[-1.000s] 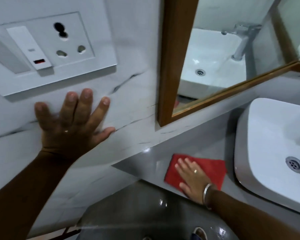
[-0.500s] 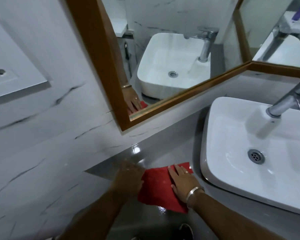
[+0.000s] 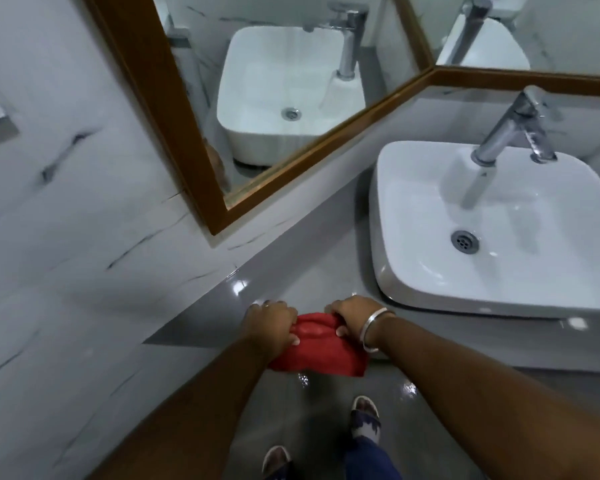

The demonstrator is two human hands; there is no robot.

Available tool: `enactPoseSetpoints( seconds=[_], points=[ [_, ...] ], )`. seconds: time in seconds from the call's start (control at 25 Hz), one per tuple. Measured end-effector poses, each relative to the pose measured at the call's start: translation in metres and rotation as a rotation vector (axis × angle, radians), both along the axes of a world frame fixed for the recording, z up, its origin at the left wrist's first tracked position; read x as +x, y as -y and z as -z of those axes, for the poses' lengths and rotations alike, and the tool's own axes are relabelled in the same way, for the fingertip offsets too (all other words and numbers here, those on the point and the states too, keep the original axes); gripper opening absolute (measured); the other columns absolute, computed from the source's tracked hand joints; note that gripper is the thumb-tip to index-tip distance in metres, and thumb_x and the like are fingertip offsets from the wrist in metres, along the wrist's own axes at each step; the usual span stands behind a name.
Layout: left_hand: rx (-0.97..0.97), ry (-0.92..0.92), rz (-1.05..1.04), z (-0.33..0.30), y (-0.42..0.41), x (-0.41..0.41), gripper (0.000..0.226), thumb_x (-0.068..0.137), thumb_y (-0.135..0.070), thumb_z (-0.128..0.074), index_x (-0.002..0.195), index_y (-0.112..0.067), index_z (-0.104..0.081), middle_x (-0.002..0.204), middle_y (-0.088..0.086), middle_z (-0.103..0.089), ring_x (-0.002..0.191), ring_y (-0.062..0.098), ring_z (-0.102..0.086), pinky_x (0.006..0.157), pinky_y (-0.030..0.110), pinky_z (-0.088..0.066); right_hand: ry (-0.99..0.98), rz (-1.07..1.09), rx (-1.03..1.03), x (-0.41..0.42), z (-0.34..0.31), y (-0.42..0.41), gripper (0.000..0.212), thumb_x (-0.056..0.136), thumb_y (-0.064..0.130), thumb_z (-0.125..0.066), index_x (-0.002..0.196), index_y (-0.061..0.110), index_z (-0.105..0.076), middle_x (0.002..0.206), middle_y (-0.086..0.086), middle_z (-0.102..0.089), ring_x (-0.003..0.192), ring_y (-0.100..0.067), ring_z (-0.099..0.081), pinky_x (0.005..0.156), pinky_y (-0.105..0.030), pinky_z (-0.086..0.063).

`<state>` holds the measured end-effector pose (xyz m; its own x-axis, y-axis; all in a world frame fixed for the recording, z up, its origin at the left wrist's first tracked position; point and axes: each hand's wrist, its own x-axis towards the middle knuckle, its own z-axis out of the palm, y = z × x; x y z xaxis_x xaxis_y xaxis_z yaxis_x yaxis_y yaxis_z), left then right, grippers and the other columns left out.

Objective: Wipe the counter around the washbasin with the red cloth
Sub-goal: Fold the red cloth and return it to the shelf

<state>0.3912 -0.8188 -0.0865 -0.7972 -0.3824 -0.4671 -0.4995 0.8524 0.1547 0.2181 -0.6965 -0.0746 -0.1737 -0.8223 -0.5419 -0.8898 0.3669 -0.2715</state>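
The red cloth [image 3: 321,351] is bunched between both my hands at the front edge of the grey counter [image 3: 302,271]. My left hand [image 3: 271,323] grips its left side and my right hand [image 3: 355,318], with a silver bangle on the wrist, grips its right side. The cloth's lower part hangs over the counter's front edge. The white washbasin [image 3: 499,237] stands on the counter to the right, a little beyond my right hand.
A chrome tap [image 3: 513,126] rises behind the basin. A wood-framed mirror [image 3: 174,109] covers the wall at the back and reflects the basin. White marble wall [image 3: 66,220] lies to the left. My feet [image 3: 364,417] stand on the glossy grey floor below.
My left hand left the wall and came down to the cloth. The cloth was flat under my right palm; now both hands have gathered it at the counter's front edge.
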Motion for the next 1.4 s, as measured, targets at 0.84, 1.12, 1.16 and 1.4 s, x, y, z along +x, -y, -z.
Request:
enactPoseSetpoints(
  seconds=[0.84, 1.12, 1.16, 1.4],
  points=[
    [1.131, 0.054, 0.423, -0.141, -0.442, -0.317, 0.039, 0.081, 0.009, -0.081, 0.115, -0.006, -0.067, 0.091, 0.006, -0.072, 0.082, 0.019, -0.069, 0.07, 0.032, -0.061, 0.19, 1.974, -0.737, -0.048, -0.142, -0.593, 0.022, 0.072, 0.024, -0.084, 0.089, 0.025, -0.069, 0.093, -0.005, -0.073, 0.086, -0.022, -0.07, 0.078, -0.036, -0.058],
    [1.097, 0.181, 0.477, -0.108, -0.609, -0.389, 0.032, 0.092, 0.0, -0.075, 0.121, -0.01, -0.066, 0.097, 0.004, -0.071, 0.074, 0.013, -0.067, 0.059, 0.024, -0.055, 0.096, 2.603, -0.889, -0.062, -0.1, -0.709, 0.037, 0.077, 0.019, -0.079, 0.108, 0.024, -0.06, 0.115, -0.016, -0.066, 0.096, -0.033, -0.066, 0.088, -0.049, -0.056],
    [1.095, 0.204, 0.497, -0.101, -0.627, -0.397, 0.035, 0.091, 0.002, -0.075, 0.123, -0.008, -0.066, 0.104, 0.008, -0.071, 0.077, 0.014, -0.069, 0.06, 0.023, -0.058, 0.067, 2.681, -0.9, -0.065, -0.093, -0.718, 0.039, 0.078, 0.02, -0.079, 0.113, 0.021, -0.061, 0.12, -0.016, -0.064, 0.1, -0.034, -0.065, 0.091, -0.049, -0.054],
    [0.538, -0.154, 1.139, -0.08, -0.68, -0.397, 0.047, 0.098, -0.017, -0.069, 0.143, -0.02, -0.057, 0.146, 0.0, -0.055, 0.13, 0.02, -0.053, 0.11, 0.032, -0.041, -0.184, 2.712, -0.414, -0.066, -0.074, -0.711, 0.05, 0.095, 0.017, -0.055, 0.141, 0.004, -0.041, 0.142, -0.02, -0.049, 0.126, -0.035, -0.049, 0.102, -0.034, -0.038]
  ],
)
